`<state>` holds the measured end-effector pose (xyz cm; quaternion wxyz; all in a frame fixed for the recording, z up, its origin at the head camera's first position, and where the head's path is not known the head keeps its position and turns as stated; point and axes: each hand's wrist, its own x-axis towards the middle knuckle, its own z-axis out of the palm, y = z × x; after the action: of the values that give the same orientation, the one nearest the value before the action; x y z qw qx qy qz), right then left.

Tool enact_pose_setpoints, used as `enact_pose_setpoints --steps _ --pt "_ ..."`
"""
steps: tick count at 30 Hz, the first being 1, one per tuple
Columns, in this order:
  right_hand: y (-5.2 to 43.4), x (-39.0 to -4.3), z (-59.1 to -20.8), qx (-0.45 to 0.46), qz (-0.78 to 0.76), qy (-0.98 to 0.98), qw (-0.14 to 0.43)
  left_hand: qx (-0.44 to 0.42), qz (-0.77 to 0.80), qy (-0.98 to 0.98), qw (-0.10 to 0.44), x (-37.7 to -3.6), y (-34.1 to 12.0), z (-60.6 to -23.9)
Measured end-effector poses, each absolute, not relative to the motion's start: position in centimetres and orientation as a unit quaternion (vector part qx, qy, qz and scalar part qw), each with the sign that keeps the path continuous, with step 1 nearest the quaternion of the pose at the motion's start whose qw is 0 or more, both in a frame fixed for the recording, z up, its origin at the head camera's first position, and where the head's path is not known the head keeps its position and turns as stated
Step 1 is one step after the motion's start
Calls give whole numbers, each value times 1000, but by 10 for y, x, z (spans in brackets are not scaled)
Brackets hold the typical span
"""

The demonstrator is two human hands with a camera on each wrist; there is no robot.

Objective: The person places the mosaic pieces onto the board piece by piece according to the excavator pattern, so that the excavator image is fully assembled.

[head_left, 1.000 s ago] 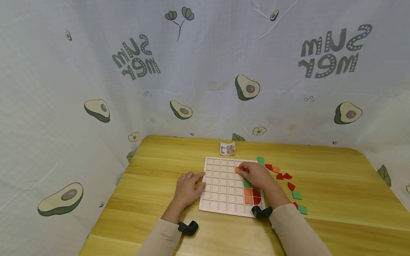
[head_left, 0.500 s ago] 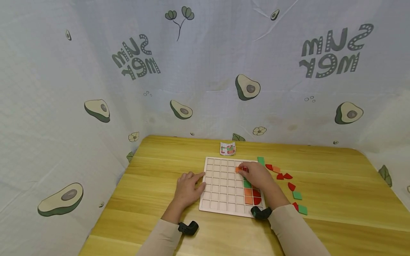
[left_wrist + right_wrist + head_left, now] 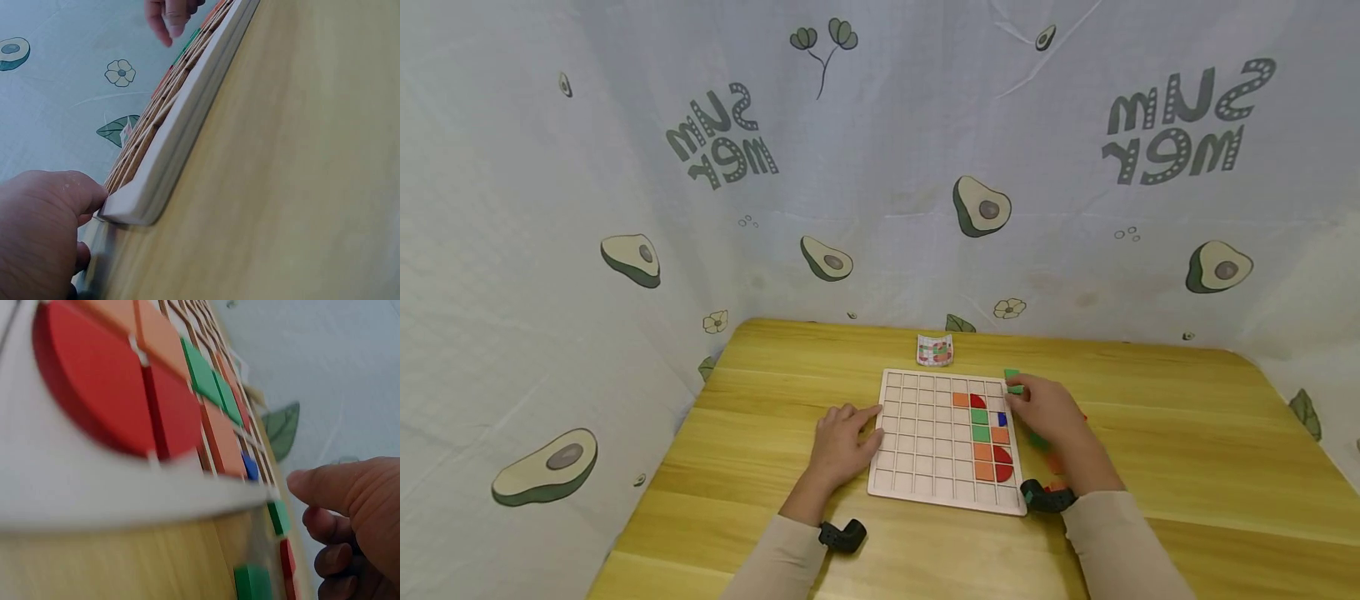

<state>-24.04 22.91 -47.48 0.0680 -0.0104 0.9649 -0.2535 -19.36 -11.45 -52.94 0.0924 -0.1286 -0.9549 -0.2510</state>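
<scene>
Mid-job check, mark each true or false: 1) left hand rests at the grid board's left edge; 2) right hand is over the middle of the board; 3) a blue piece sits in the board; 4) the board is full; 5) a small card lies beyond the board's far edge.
1) True: the left hand rests against the left edge of the grid board.
2) False: the right hand is off the board's right side, by a green piece.
3) True: blue piece.
4) False: most cells are empty.
5) True: small card.

Right hand (image 3: 1047,410) hides several loose tiles (image 3: 1039,442).
</scene>
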Motion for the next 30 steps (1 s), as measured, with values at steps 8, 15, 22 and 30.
enact_pose_setpoints --steps 8,15,22,30 --pt "259 -239 -482 17 -229 972 59 -128 -254 -954 92 -193 -114 -528" --pt "262 -237 -482 32 -220 973 62 -128 -259 -953 93 -193 -113 -526" --pt "262 -233 -485 53 -224 971 71 -128 -259 -953 86 -192 -114 -526" --pt "264 -233 -483 10 -226 971 78 -125 -261 -954 84 -192 -113 -525"
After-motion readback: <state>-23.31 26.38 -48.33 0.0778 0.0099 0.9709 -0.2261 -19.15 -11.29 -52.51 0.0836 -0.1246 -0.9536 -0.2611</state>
